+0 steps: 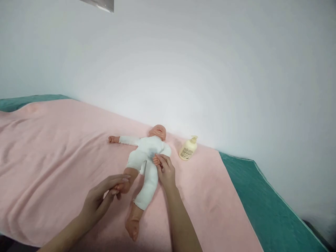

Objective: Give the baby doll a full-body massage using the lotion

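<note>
A baby doll point(151, 145) with a white cloth body lies on its back on a pink blanket point(65, 147), head toward the wall. My left hand point(101, 196) is closed around the doll's foot on the left side, lifting that leg a little. The fingers of my right hand point(166, 170) are closed on the doll's small hand point(156, 160), which is bent across its belly. The doll's other leg point(145, 190) lies stretched toward me, and its other arm point(128, 140) reaches out to the left.
A cream pump bottle point(188, 148) stands on the blanket to the right of the doll. Green cloth point(252, 185) shows beyond the blanket at the right and far left. A white wall point(183, 70) rises behind. Something pale grey point(103, 4) hangs at the top edge.
</note>
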`<state>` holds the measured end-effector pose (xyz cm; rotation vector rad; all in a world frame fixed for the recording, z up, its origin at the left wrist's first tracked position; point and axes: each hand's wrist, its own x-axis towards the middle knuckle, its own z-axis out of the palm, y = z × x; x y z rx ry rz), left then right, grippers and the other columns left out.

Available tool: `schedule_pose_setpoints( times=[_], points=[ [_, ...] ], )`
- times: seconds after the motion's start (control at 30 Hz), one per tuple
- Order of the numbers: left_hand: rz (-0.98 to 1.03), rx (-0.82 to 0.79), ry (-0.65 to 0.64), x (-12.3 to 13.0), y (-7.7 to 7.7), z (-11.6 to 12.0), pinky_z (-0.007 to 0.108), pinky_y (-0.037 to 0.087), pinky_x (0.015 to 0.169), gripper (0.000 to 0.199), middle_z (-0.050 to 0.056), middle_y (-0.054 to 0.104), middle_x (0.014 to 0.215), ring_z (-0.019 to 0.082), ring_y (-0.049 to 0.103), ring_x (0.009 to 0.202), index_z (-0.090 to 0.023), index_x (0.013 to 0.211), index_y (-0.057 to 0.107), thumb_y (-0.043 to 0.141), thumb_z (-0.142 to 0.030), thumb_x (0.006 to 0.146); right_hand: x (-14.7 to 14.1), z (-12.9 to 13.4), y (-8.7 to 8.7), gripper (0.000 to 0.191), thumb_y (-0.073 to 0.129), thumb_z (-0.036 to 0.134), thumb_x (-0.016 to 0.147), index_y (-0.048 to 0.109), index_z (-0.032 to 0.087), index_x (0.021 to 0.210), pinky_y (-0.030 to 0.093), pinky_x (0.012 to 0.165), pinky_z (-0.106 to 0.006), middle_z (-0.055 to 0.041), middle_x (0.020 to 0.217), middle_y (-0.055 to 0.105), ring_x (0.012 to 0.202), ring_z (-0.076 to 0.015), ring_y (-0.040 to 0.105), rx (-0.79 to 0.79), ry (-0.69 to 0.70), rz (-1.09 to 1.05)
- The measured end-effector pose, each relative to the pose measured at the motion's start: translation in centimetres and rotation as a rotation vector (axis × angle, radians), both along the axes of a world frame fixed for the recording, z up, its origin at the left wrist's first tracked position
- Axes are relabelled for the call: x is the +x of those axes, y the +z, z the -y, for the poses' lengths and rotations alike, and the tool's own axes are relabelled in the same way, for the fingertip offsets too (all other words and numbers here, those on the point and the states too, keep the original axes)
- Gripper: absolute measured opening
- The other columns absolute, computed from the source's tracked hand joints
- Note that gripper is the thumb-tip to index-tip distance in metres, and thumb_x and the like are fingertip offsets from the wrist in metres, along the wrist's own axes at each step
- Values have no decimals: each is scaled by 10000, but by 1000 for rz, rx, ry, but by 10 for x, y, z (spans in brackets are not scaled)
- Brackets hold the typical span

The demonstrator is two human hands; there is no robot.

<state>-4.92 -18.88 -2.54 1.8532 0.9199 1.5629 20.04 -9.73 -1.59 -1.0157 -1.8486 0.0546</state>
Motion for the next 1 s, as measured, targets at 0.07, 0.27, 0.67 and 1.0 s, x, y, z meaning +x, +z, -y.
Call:
schedule_pose_setpoints(
  times=[0.07, 0.27, 0.67, 1.0],
  points=[
    [38, 3, -2, 7, 11, -17, 208, 481, 472, 262, 87, 639, 1134, 150, 637, 722, -256, 1126, 614, 412, -254, 959, 0, -1, -1, 402, 445, 187, 926, 551, 287, 1301, 534, 886, -309, -70, 1157, 597, 1058, -180, 593, -15, 19, 63],
    [12, -129, -76, 28, 25, -52, 231, 465, 492, 264, 93, 628, 1150, 107, 590, 593, -218, 1096, 616, 424, -334, 955, 2, -4, 1, 401, 414, 205, 959, 524, 315, 1329, 523, 916, -318, -54, 1192, 593, 1095, -186, 581, -62, 38, 152],
    [-68, 5, -125, 11, 8, -32, 237, 530, 574, 303, 83, 667, 1144, 130, 643, 661, -261, 1231, 560, 422, -271, 961, 26, -8, -1, 395, 509, 321, 901, 567, 228, 1280, 533, 871, -369, -101, 1232, 582, 1103, -226, 577, -103, -195, -373],
    [-556, 383, -191, -37, -41, 26, 241, 511, 919, 538, 9, 677, 1175, 176, 652, 1059, -319, 1437, 377, 537, -349, 924, 91, -26, -25, 541, 630, 557, 742, 578, 140, 1083, 569, 745, -286, -111, 1069, 658, 860, -190, 675, -393, -480, -1100]
  ],
)
